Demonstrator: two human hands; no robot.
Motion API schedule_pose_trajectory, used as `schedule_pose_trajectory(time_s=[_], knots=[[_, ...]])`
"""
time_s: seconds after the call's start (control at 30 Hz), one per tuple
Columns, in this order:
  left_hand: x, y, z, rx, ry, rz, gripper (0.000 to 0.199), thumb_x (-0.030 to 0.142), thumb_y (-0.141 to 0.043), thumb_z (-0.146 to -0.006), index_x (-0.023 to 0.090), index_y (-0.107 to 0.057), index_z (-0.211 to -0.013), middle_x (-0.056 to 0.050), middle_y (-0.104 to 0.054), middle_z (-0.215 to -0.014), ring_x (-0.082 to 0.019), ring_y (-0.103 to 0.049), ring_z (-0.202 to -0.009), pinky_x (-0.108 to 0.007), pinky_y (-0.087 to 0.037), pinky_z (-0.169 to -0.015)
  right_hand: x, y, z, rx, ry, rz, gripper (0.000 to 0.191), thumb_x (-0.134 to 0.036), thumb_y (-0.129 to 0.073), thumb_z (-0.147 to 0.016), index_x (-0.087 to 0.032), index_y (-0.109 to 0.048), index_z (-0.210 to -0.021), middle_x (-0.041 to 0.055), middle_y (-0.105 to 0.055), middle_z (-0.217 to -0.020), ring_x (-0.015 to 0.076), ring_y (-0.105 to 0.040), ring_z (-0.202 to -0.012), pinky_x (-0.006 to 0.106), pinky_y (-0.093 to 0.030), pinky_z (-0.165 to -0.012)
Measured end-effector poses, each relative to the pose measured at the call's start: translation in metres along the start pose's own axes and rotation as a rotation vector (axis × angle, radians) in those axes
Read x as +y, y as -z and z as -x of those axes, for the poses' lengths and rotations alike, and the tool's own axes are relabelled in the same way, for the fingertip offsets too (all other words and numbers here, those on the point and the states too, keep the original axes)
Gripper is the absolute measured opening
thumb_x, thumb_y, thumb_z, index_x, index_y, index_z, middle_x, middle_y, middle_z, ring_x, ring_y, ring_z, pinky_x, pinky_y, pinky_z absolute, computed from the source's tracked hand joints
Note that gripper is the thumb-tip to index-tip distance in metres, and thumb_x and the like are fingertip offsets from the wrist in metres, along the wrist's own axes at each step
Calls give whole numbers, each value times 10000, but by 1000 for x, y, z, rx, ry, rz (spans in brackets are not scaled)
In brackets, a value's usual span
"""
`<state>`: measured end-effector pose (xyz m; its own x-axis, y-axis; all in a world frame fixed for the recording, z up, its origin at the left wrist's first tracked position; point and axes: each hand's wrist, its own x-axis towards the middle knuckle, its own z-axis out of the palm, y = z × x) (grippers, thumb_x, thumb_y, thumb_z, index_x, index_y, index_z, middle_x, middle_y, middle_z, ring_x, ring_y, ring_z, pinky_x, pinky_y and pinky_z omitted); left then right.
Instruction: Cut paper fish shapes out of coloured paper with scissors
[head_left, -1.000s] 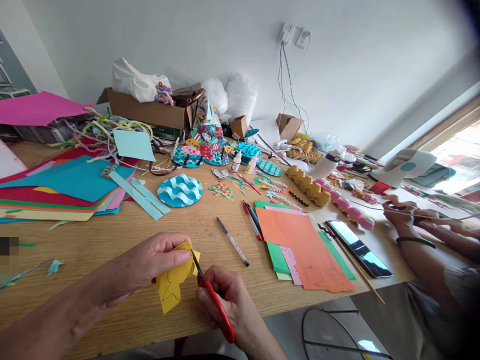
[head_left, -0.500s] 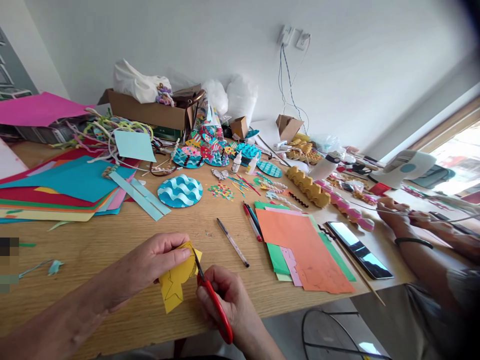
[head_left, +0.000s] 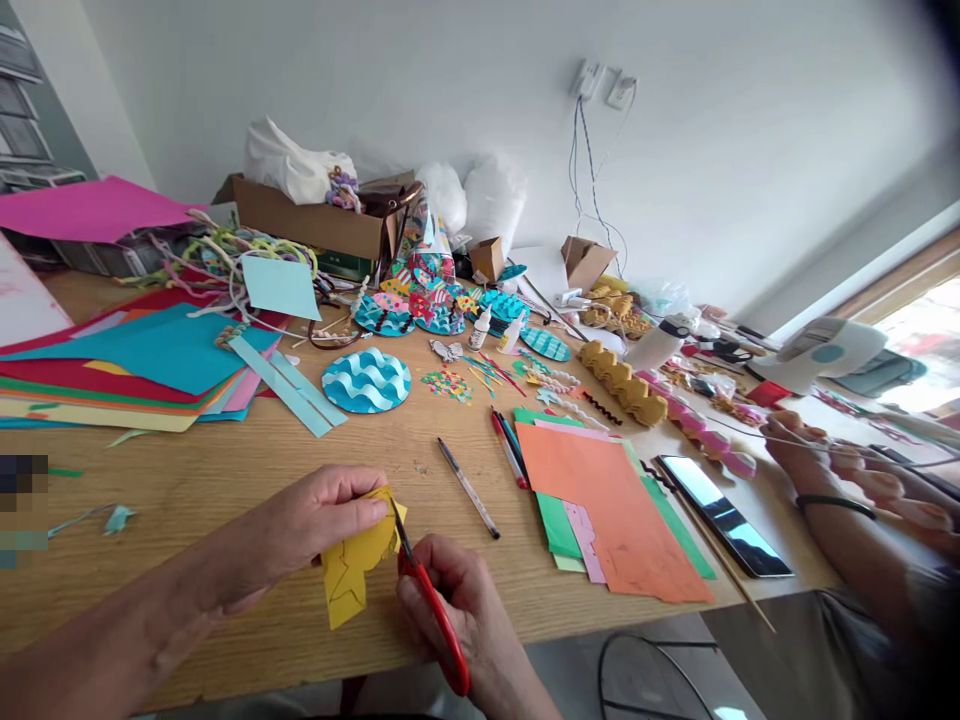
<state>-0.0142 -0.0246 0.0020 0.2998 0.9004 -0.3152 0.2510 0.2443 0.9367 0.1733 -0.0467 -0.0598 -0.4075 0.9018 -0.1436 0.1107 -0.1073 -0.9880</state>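
Scissors point(head_left: 439, 612), red-handled and dark-bladed, in right hand point(head_left: 465, 590), fingers wrapped round the handles. Left hand point(head_left: 334, 510) pinches yellow paper point(head_left: 346, 580) with dark drawn outlines over wooden table point(head_left: 405, 450). Blades at paper's edge; their spread unclear. Best, I judge: turn paper into the cut, thumb well clear.

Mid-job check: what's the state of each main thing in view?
Left hand: closed, pinching yellow paper
Right hand: closed around scissors
Yellow paper: held, marked with drawn lines
Scissors: blades at the paper's edge; opening unclear
Clear pen: lying flat
Orange sheet: lying over a green sheet
Phone: screen up; on or off unclear
Two bottles: upright
Cardboard box: open-topped
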Motion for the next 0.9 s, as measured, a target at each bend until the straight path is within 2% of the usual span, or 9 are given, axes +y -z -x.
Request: schedule_pose_trajectory(time_s=[0.2, 0.63, 0.73, 0.9], knots=[[3, -1, 0, -74, 7, 44, 285, 479, -554, -773, 202, -544, -705, 54, -450, -640, -129, -432, -605, -223, -378, -554, -1, -1, -1, -11, -4, -1, 381, -515, -595, -772, -191, -449, -633, -75, -382, -466, 63, -302, -429, 194, -219, -411], [0, -2, -1, -80, 3, 31, 301, 501, -556, -755, 206, -568, -696, 37, -511, -641, -149, -480, -618, -232, -412, -554, -2, -3, 0, 2, -10, 12, 233, -327, -570, -774, -197, -439, -631, -80, -409, -431, 61, -319, -383, 187, -229, -390], [0, -2, -1, -99, 5, 29, 297, 493, -549, -764, 203, -574, -706, 37, -512, -643, -146, -479, -615, -232, -415, -556, -3, -2, 1, 6, -10, 28, 256, -348, -578, -782, -194, -440, -631, -78, -402, -450, 61, -313, -407, 188, -224, -402], [-6, -1, -1, -46, 27, 44, 295, 505, -575, -744, 212, -576, -708, 31, -523, -658, -158, -504, -649, -228, -415, -561, -2, -2, -1, 6, -7, 4, 343, -463, -599, -763, -193, -441, -620, -77, -378, -457, 63, -294, -424, 190, -211, -404]])
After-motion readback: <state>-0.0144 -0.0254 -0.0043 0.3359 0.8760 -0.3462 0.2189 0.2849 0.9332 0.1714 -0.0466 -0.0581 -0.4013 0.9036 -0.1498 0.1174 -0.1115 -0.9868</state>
